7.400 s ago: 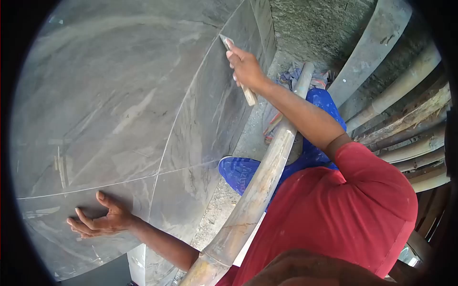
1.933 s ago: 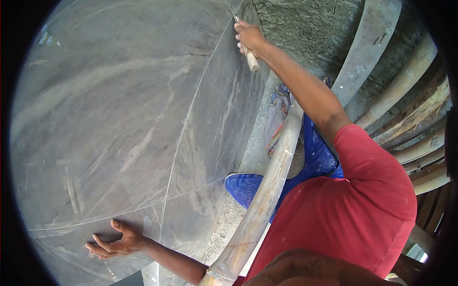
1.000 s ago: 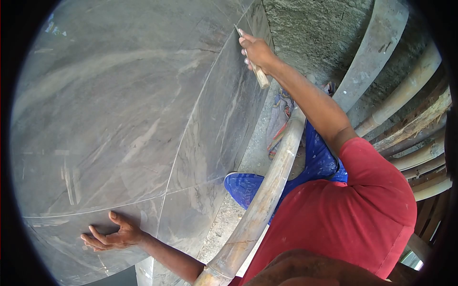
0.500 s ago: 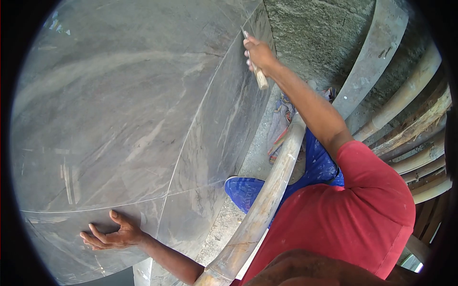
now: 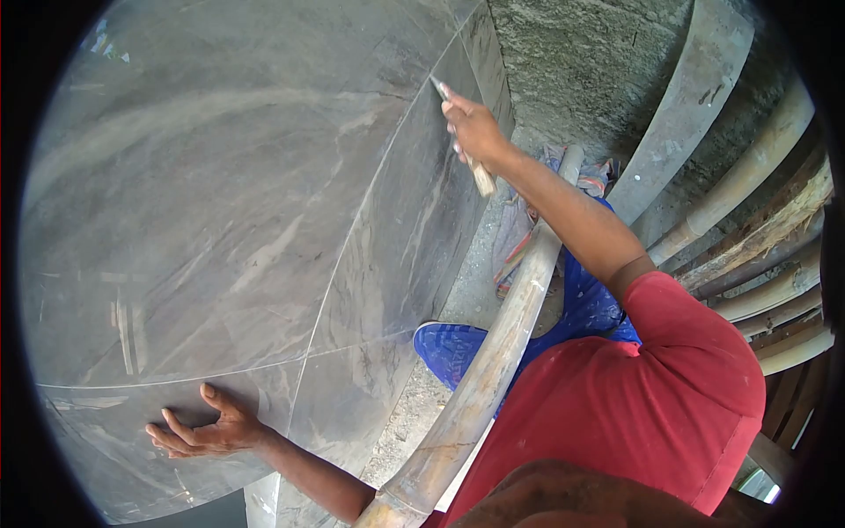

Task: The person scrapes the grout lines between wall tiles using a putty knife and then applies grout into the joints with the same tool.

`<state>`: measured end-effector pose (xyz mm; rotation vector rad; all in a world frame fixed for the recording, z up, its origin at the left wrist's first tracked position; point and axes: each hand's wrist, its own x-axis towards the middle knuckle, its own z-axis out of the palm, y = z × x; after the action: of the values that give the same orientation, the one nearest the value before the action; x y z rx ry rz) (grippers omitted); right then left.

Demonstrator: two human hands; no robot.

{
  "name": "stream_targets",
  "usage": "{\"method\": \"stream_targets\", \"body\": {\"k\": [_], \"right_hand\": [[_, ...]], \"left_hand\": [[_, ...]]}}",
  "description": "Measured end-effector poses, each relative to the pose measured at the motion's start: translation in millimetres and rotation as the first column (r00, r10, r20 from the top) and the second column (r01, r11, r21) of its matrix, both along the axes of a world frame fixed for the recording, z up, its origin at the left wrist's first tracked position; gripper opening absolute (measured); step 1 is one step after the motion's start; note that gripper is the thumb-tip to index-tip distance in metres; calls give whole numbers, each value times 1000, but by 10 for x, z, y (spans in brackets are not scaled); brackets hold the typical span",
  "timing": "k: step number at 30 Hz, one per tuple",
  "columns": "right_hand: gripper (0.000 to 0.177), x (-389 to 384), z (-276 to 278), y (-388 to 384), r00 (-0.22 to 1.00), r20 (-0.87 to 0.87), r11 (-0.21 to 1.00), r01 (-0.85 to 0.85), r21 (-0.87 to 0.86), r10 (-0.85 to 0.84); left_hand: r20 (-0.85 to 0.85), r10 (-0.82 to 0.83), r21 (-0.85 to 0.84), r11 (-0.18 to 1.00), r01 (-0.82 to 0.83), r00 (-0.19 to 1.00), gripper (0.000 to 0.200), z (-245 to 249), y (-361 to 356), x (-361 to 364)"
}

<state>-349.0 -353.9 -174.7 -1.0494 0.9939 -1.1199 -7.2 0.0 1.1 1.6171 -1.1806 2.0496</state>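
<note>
A large grey stone slab point(image 5: 229, 211) fills the left and middle of the head view, with two thin scribed lines crossing near its lower middle. My left hand point(image 5: 204, 429) lies flat on the slab at the bottom left, fingers spread. My right hand point(image 5: 473, 130) reaches to the slab's far right side and grips a wooden-handled scribing tool point(image 5: 480, 179). The tool's metal tip touches the long scribed line close to the slab's edge.
A thick bamboo pole point(image 5: 493, 352) runs diagonally between me and the slab. My blue-clad leg and blue shoe point(image 5: 449, 348) rest on the gritty ground beside the slab. Several bamboo poles point(image 5: 757, 238) lean at the right, against a rough concrete wall point(image 5: 581, 62).
My right hand with the tool has slid a little down and back along the scribed line. My left hand stays flat in the same spot.
</note>
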Motion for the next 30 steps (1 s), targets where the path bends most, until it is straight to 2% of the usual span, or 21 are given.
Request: {"method": "stream_targets", "body": {"k": [3, 4, 6, 9, 13, 15, 17, 19, 21, 22, 25, 27, 29, 30], "right_hand": [[50, 87, 101, -86, 997, 28, 997, 74, 30, -75], [50, 140, 134, 22, 997, 29, 997, 68, 31, -69], [50, 210, 129, 312, 999, -34, 997, -25, -72, 23], [51, 173, 81, 304, 997, -69, 997, -44, -69, 39], [51, 235, 127, 206, 997, 69, 999, 32, 37, -35], [50, 285, 79, 431, 1000, -1, 999, 29, -17, -29], [50, 277, 25, 533, 991, -122, 994, -72, -87, 61], [50, 241, -12, 359, 992, -123, 998, -28, -62, 20], [51, 221, 2, 238, 998, -23, 998, 50, -50, -51], [50, 233, 3, 276, 1000, 0, 999, 29, -28, -29], [50, 285, -26, 519, 996, -68, 996, -56, -63, 51], [50, 255, -38, 379, 998, -55, 996, -40, -79, 36], [51, 248, -31, 199, 998, 5, 997, 61, -39, -60], [51, 247, -24, 211, 999, 22, 999, 41, -15, -41]], "left_hand": [[-11, 21, -9, 1000, -21, 1000, 67, -18, 12, 5], [-20, 43, -5, 999, -43, 999, 66, -23, 25, 6], [-12, 25, 2, 1000, -25, 1000, 66, -7, 26, 1], [3, -6, 7, 1000, 6, 1000, 66, 13, -7, 23], [-6, 48, -8, 999, -48, 999, 67, -16, 10, 3], [-9, 14, -6, 1000, -14, 1000, 65, -18, 24, 41], [-9, -20, -2, 1000, 20, 1000, 64, -11, 7, 55], [7, -42, 0, 999, 42, 999, 65, 0, 0, 26], [6, -44, 7, 999, 44, 999, 65, 3, 23, 23], [8, -49, 5, 999, 49, 999, 64, 6, 5, 27], [13, -41, 4, 999, 41, 999, 64, -11, 19, 66], [12, -39, 6, 999, 39, 999, 64, -12, 2, 56], [10, -30, 4, 1000, 30, 999, 63, -4, 25, 36], [10, -34, 4, 999, 34, 999, 63, 2, 20, 30]]}}
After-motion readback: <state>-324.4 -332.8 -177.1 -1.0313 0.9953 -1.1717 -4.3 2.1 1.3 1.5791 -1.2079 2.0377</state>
